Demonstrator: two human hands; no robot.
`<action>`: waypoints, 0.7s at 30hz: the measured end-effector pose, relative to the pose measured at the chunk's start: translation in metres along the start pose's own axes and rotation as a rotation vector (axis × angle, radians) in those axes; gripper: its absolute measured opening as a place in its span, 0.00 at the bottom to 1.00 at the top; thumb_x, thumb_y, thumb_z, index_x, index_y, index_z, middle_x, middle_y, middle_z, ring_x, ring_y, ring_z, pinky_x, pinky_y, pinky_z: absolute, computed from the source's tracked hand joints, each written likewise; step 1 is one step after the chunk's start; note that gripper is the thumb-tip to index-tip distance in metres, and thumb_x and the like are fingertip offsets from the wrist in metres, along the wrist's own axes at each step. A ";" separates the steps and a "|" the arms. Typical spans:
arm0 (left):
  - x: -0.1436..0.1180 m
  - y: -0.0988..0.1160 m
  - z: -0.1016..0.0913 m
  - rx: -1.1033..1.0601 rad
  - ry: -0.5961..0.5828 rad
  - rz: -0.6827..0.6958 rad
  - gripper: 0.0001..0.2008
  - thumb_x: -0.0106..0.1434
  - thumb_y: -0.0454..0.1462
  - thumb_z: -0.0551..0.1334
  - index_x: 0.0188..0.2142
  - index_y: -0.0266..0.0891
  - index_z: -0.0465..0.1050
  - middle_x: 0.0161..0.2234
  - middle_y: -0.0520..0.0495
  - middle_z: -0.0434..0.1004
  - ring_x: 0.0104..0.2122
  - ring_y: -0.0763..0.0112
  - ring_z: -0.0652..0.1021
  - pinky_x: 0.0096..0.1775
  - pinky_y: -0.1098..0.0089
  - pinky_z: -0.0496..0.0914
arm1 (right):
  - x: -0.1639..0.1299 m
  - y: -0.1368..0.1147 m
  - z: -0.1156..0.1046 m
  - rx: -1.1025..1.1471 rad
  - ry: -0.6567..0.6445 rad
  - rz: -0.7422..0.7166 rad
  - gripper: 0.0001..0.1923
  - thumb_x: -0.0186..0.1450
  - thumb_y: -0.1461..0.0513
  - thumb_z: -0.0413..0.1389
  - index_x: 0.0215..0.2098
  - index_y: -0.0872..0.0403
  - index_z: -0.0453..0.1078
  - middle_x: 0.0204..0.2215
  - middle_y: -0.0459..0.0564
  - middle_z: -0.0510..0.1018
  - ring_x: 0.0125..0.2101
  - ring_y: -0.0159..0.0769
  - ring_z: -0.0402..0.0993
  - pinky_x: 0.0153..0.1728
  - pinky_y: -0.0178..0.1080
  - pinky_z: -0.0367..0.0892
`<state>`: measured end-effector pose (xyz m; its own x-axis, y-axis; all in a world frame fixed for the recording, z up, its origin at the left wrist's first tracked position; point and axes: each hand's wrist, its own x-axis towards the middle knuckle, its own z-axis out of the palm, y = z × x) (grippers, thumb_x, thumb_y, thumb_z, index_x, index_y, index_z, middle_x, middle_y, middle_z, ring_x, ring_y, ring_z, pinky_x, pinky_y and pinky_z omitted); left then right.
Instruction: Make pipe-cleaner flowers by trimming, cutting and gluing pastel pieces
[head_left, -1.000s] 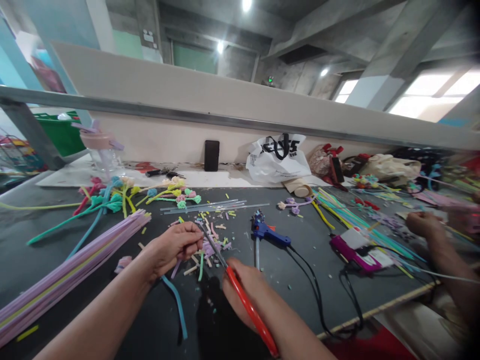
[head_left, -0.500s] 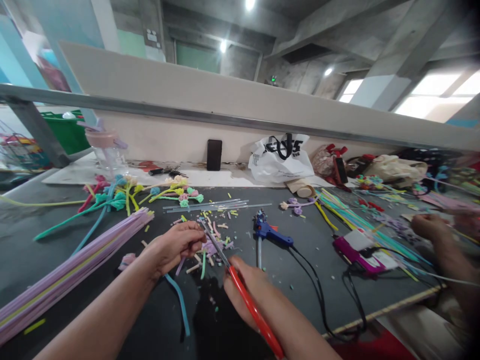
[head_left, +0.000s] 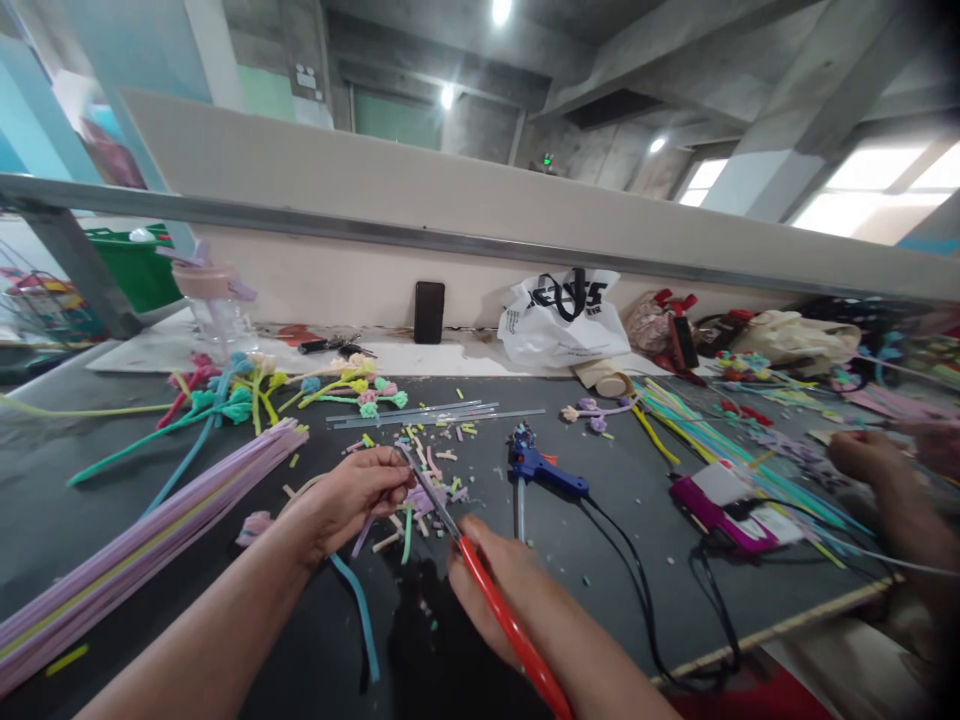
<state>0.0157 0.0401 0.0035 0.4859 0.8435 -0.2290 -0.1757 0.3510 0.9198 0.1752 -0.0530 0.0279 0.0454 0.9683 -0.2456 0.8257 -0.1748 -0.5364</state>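
My right hand (head_left: pixel 487 575) is wrapped round a long red handle of the scissors (head_left: pixel 506 615). Their grey blades point up and left, with the tips at the fingers of my left hand (head_left: pixel 369 490). Those fingers are pinched together; whatever is between them is too small or hidden to name. Under the blades lies a scatter of short cut pipe cleaner pieces (head_left: pixel 431 495), lilac, pink, green and beige. From below my left wrist a blue pipe cleaner (head_left: pixel 361 615) runs toward the front. A pink fuzzy piece (head_left: pixel 255 527) lies left of the wrist, partly covered by my forearm.
A bundle of lilac pipe cleaners (head_left: pixel 157 545) lies at left, finished coloured stems (head_left: pixel 225 400) behind it. A blue glue gun (head_left: pixel 551 470) with a black cord lies right of centre, clear glue sticks (head_left: pixel 435 413) farther back. A co-worker's hand (head_left: pixel 862 455) is at far right.
The left hand has shifted very slightly, and a beige strand now shows more beside its wrist. The scissors stay at the left fingertips. Otherwise little differs.
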 end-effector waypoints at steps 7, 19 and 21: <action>-0.001 -0.001 -0.001 0.049 -0.006 -0.019 0.11 0.49 0.39 0.65 0.23 0.33 0.66 0.16 0.54 0.65 0.15 0.85 0.60 0.15 0.82 0.49 | 0.000 -0.006 0.000 0.118 0.071 0.114 0.06 0.58 0.64 0.46 0.23 0.51 0.58 0.15 0.39 0.56 0.18 0.27 0.56 0.19 0.28 0.50; 0.002 -0.003 -0.005 0.117 -0.029 0.024 0.12 0.52 0.41 0.64 0.24 0.34 0.65 0.16 0.56 0.62 0.14 0.86 0.57 0.16 0.81 0.46 | -0.004 -0.003 0.001 -0.034 -0.039 0.046 0.03 0.59 0.61 0.47 0.28 0.50 0.61 0.17 0.39 0.62 0.18 0.27 0.55 0.19 0.29 0.49; 0.002 -0.003 -0.006 0.126 -0.026 0.030 0.12 0.52 0.41 0.64 0.24 0.34 0.65 0.16 0.56 0.62 0.15 0.86 0.57 0.16 0.81 0.46 | -0.004 -0.004 0.002 -0.073 -0.020 0.052 0.03 0.59 0.61 0.47 0.30 0.49 0.62 0.17 0.40 0.63 0.18 0.28 0.56 0.19 0.29 0.49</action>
<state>0.0124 0.0435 -0.0018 0.5044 0.8414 -0.1940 -0.0821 0.2705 0.9592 0.1705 -0.0570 0.0290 0.0782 0.9544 -0.2883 0.8615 -0.2102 -0.4622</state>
